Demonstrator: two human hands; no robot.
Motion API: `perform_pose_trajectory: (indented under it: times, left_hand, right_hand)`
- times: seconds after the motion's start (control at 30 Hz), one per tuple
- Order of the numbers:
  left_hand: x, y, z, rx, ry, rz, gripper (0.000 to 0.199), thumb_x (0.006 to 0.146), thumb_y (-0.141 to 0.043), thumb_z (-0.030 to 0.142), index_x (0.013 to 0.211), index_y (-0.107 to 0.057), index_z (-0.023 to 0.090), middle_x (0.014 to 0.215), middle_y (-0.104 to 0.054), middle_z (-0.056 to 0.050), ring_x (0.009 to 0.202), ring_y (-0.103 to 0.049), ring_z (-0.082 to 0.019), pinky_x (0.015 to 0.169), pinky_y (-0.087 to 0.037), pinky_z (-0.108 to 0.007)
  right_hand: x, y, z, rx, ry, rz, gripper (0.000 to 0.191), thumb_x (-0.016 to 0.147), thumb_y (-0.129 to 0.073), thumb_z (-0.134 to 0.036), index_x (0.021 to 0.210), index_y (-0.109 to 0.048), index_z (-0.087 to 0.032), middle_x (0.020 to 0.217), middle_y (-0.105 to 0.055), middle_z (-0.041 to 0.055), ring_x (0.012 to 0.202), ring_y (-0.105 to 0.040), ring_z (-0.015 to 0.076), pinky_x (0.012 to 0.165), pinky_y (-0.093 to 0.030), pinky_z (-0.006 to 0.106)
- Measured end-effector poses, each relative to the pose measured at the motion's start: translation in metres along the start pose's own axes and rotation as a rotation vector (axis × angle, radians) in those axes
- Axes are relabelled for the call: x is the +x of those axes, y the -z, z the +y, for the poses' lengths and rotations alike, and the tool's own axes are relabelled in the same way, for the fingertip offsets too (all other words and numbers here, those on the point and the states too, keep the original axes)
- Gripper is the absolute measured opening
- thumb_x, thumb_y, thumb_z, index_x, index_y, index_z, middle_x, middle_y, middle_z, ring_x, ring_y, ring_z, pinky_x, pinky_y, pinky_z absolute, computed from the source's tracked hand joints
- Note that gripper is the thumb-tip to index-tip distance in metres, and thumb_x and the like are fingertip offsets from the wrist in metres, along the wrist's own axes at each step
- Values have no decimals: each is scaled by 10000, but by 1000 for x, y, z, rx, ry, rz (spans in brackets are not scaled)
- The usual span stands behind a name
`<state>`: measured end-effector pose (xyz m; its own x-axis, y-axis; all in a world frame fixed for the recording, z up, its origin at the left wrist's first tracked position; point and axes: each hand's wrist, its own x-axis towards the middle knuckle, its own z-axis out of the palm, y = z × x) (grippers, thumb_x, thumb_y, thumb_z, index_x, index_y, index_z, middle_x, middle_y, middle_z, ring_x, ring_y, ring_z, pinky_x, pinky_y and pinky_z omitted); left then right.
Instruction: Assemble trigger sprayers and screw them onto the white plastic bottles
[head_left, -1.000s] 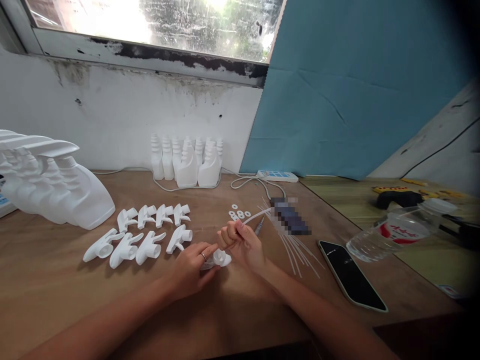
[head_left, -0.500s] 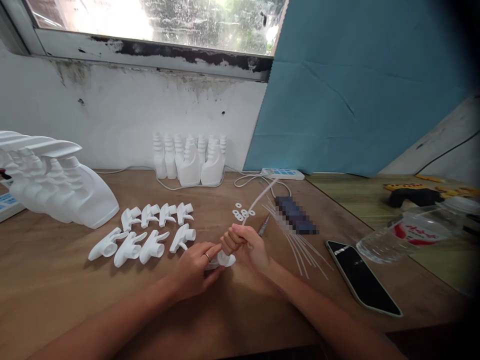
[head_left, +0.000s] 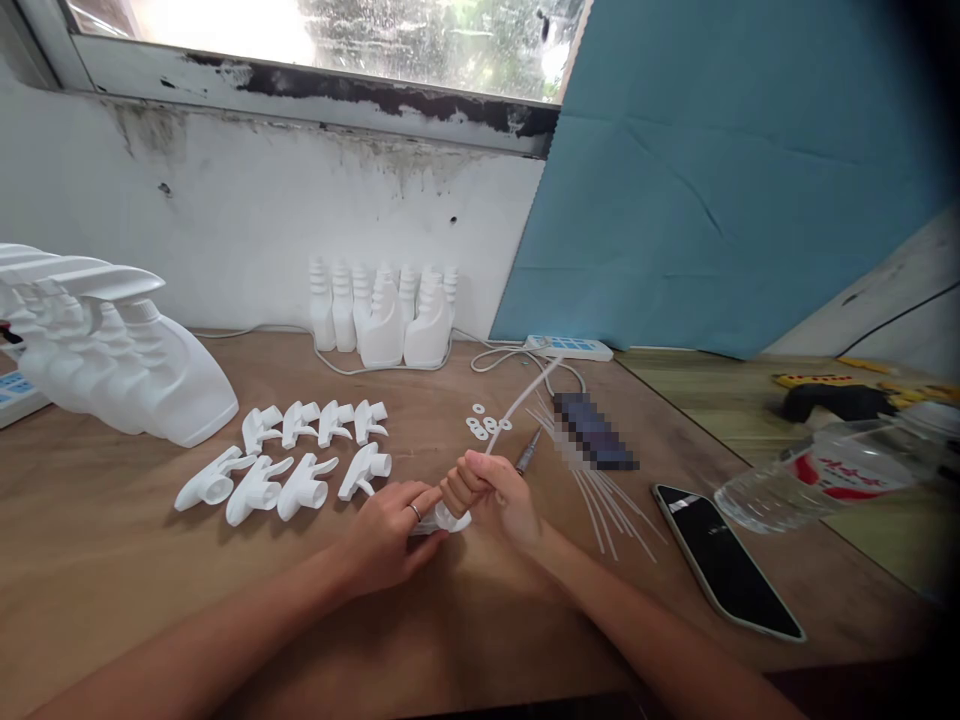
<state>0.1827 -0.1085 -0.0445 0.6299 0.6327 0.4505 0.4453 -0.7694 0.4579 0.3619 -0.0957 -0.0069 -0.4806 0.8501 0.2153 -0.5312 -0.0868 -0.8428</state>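
My left hand (head_left: 394, 530), a ring on one finger, is closed on a white trigger sprayer head (head_left: 452, 517) that lies against the tabletop. Its body is mostly covered by my fingers. In the fist of my right hand (head_left: 491, 495) is a thin translucent tube (head_left: 525, 395), its free end slanting up and to the right. The lower end of the tube is hidden, and the fist is right at the sprayer head's collar. Left of my hands, several more trigger sprayer heads (head_left: 302, 487) lie in two rows. Small white washers (head_left: 490, 424) lie beyond my right hand.
Loose tubes (head_left: 604, 505) and a pen-like tool (head_left: 528, 452) lie right of my hands, near a phone (head_left: 727, 560) and a clear bottle (head_left: 817, 475). White spray bottles (head_left: 382, 325) stand by the wall. More bottles (head_left: 180, 385) are at left. A power strip (head_left: 570, 347) sits behind.
The camera view has shifted slightly. Both hands keep their hold on the sprayer head and the tube, with almost no movement.
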Motion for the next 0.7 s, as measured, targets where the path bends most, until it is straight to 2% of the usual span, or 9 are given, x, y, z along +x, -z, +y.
perform_pose_trajectory:
  times: [0.3,0.7]
  left_hand:
    - [0,1,2,15,3,11,366,872,-560,228,1234,-532,185,1079,-661,-109,944,-632,-232,831,-523,-368]
    - [-1,0,1,10,2,13,366,868,-564,212,1232,-535,186,1076,-655,-103,930,-625,-239,812,-523,-379]
  right_hand:
    - [1,-5,-8,-4,60,51,483,921,-482,-413,531,-285,-209,511,-227,-43,493,-210,123,507,-220,302]
    - [1,-3,-3,8,65,-43,464,938,-471,-383,536,-319,-210,504,-250,-46,479,-220,119,503,-193,303]
